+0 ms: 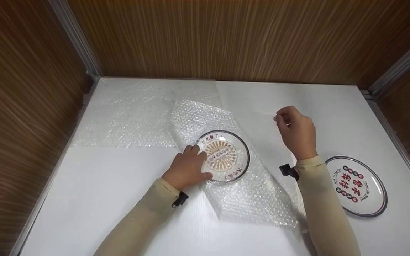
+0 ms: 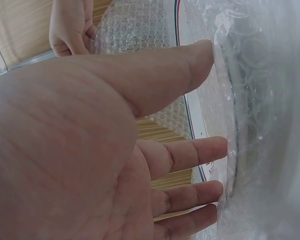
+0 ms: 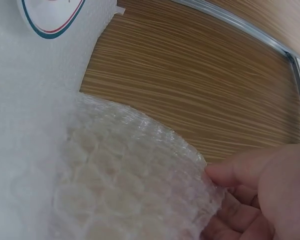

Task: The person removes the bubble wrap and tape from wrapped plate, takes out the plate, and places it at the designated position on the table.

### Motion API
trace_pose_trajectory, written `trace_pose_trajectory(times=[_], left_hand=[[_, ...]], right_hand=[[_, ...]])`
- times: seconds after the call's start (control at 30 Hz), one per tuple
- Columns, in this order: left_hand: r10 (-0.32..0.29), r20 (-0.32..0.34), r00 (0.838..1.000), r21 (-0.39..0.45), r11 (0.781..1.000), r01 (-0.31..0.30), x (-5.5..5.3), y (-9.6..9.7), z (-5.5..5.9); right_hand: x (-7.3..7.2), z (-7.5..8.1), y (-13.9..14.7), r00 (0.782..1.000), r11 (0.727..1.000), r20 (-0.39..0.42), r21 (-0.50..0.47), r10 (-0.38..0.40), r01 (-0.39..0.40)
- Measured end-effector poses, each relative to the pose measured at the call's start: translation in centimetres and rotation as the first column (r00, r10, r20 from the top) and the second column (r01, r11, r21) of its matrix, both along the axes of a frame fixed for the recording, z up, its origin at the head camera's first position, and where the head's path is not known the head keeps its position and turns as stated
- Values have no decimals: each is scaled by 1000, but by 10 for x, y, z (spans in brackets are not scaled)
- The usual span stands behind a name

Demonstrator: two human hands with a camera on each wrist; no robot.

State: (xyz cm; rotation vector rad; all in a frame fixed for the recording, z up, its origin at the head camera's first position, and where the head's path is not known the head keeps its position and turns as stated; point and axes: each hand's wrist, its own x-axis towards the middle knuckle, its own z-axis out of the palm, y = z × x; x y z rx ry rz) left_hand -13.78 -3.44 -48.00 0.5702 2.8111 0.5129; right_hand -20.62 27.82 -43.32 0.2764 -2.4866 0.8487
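A round patterned plate (image 1: 231,144) with a dark rim lies on bubble wrap (image 1: 251,199) in the middle of the table. Over its left part, my left hand (image 1: 187,167) presses with thumb and fingers spread. The left wrist view shows clear wrap (image 2: 259,100) between those fingertips and the plate. To the right, my right hand (image 1: 297,133) is raised and pinches an edge of bubble wrap between thumb and fingers; in the right wrist view that lifted sheet (image 3: 135,175) stretches from the fingertips. How far the wrap covers the plate is hard to tell.
A second plate (image 1: 361,188) with red characters lies at the right beside my right forearm. More bubble wrap (image 1: 130,113) spreads flat over the back left of the white table (image 1: 94,199). Wood-grain panels (image 1: 205,39) stand around the back and sides.
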Motion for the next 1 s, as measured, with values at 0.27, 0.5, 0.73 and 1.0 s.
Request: trace_pose_trajectory(times=[0.27,0.5,0.73,1.0], left_hand=[[0,1,1000,3,1000,0,1,0,0],[4,11,1000,-5,1000,-4,2,0,1],[3,24,1000,-4,1000,-3,2,0,1],[-7,-9,1000,12,1000,7,2,-1,2]], right_hand=[[0,-3,7,995,997,69,15,-77,76],[-2,-4,10,976,999,219,-31,-20,28],[-5,-9,12,973,998,225,-39,52,-45],[-7,-9,16,960,997,281,-78,-2,25]])
